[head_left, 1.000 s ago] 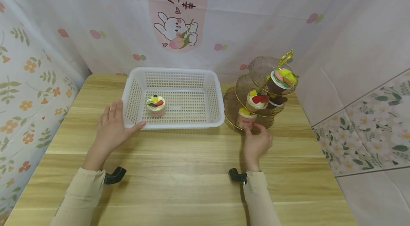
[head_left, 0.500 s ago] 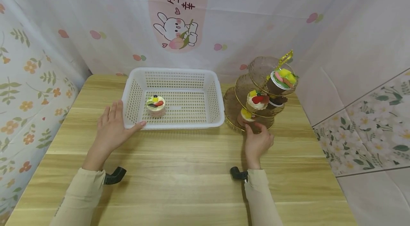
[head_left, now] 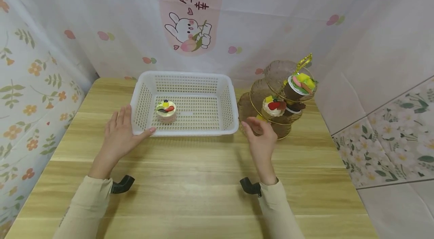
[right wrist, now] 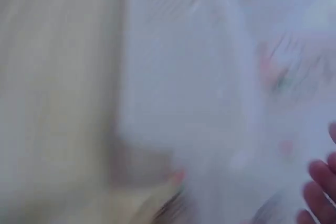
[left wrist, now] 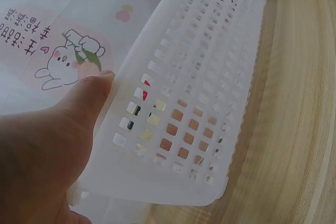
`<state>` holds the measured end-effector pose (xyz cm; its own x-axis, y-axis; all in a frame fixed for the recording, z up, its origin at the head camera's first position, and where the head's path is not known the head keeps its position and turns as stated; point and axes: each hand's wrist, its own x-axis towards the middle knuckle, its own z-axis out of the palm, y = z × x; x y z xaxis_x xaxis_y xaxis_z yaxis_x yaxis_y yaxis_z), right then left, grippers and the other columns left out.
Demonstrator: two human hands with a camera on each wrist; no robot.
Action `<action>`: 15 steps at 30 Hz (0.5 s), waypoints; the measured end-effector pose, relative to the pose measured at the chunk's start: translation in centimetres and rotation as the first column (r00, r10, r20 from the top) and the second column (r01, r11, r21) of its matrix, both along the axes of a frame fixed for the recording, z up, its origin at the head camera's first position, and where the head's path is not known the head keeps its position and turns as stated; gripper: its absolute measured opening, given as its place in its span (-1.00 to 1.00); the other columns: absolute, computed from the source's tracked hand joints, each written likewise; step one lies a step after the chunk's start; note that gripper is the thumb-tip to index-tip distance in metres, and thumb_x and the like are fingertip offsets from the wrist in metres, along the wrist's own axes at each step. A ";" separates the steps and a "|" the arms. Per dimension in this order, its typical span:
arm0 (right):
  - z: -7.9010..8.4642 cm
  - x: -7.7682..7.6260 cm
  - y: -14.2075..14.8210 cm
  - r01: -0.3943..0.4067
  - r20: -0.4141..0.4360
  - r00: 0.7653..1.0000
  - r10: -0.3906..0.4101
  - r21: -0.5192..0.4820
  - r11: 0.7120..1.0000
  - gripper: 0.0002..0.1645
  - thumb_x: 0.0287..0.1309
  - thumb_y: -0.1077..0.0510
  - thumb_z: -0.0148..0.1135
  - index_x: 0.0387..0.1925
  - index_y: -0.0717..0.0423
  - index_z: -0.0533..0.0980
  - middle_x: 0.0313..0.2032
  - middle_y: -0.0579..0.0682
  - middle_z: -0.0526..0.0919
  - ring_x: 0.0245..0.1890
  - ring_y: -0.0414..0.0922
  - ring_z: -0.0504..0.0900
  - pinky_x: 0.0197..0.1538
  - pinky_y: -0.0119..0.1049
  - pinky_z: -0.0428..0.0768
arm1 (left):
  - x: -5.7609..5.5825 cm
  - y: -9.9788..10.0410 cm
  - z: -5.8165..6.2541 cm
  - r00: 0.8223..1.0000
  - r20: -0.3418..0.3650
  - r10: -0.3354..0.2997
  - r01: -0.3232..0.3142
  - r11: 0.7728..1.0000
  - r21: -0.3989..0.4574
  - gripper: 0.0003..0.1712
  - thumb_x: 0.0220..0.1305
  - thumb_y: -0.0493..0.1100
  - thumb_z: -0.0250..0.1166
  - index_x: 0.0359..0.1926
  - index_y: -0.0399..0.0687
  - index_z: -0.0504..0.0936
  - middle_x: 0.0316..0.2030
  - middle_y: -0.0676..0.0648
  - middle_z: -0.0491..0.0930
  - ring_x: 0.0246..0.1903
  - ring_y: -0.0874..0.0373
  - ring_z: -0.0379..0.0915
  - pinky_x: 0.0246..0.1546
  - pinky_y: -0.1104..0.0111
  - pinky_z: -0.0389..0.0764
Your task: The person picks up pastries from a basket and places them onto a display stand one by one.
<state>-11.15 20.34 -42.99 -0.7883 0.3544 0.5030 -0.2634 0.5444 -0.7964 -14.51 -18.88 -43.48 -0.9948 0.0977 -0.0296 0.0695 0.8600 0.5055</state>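
Note:
My left hand (head_left: pixel 118 133) rests against the near-left corner of a white plastic basket (head_left: pixel 190 132), fingers straight along its side. In the left wrist view, the thumb (left wrist: pixel 86 95) lies at the rim. One fruit-topped cupcake (head_left: pixel 166 113) sits inside the basket on the left. My right hand (head_left: pixel 262 139) is in front of a three-tier gold-rimmed cake stand (head_left: pixel 256 94), thumb and fingers apart and holding nothing visible. Behind its fingers, yellow topping of a bottom-tier cupcake (head_left: pixel 261 117) just shows; the rest is hidden. The right wrist view is motion-blurred.
Higher on the stand are a strawberry-topped cupcake (head_left: pixel 273 106), a chocolate-coloured one (head_left: pixel 295 107) and a fruit-topped cup (head_left: pixel 300 84). A gold handle (head_left: pixel 303 62) rises from the top. Printed curtains border the wooden table (head_left: pixel 190 186).
The bottom-tier cupcake was shifted back under the middle tier, and my right hand then let go and moved slightly left, toward the basket. My left hand stayed at the basket.

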 end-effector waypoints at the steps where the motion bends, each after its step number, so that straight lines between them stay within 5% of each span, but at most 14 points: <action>1: 1.0 -0.5 -0.8 -0.085 0.001 0.996 0.085 0.011 0.996 -0.65 0.03 0.14 0.50 -0.14 0.22 0.68 -0.20 0.16 0.78 -0.18 0.04 0.71 0.01 -0.40 0.60 | 0.0 0.0 0.0 1.000 -0.002 -0.001 0.001 1.000 -0.001 0.37 0.17 0.50 0.16 0.55 -0.29 -0.31 0.52 -0.51 -0.25 0.48 -0.54 -0.34 0.35 -0.44 -0.18; 5: 4.8 -3.5 -4.6 -0.338 0.147 0.935 0.323 0.087 0.937 -0.51 0.05 0.07 0.49 0.03 0.13 0.63 -0.04 0.06 0.75 -0.06 0.00 0.70 0.12 -0.22 0.62 | -0.1 0.0 0.0 1.000 -0.007 -0.001 0.001 1.000 -0.005 0.37 0.17 0.51 0.16 0.55 -0.30 -0.31 0.52 -0.51 -0.26 0.48 -0.54 -0.33 0.35 -0.44 -0.17; 8: 6.4 -6.7 -7.4 -0.482 0.317 0.856 0.408 0.208 0.851 -0.36 0.08 0.00 0.48 0.20 0.05 0.54 0.07 0.02 0.71 0.04 -0.01 0.66 0.16 -0.11 0.59 | -0.2 -0.1 -0.1 1.000 -0.005 -0.002 0.002 1.000 -0.004 0.37 0.17 0.51 0.16 0.55 -0.30 -0.31 0.52 -0.51 -0.25 0.48 -0.54 -0.33 0.34 -0.44 -0.16; 15: 5.9 -13.9 -13.0 -0.768 0.684 0.603 0.411 0.361 0.529 -0.09 0.11 -0.07 0.44 0.45 -0.07 0.27 0.32 0.00 0.52 0.30 -0.04 0.51 0.36 -0.10 0.45 | -0.2 0.0 -0.1 1.000 0.000 0.003 -0.003 1.000 -0.006 0.37 0.17 0.52 0.16 0.55 -0.29 -0.31 0.52 -0.51 -0.24 0.48 -0.54 -0.34 0.35 -0.44 -0.17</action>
<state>-25.09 7.36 -37.11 -0.8553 -0.5099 -0.0919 -0.4072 0.7713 -0.4892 -14.69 -18.93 -43.56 -0.9951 0.0942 -0.0304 0.0664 0.8633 0.5004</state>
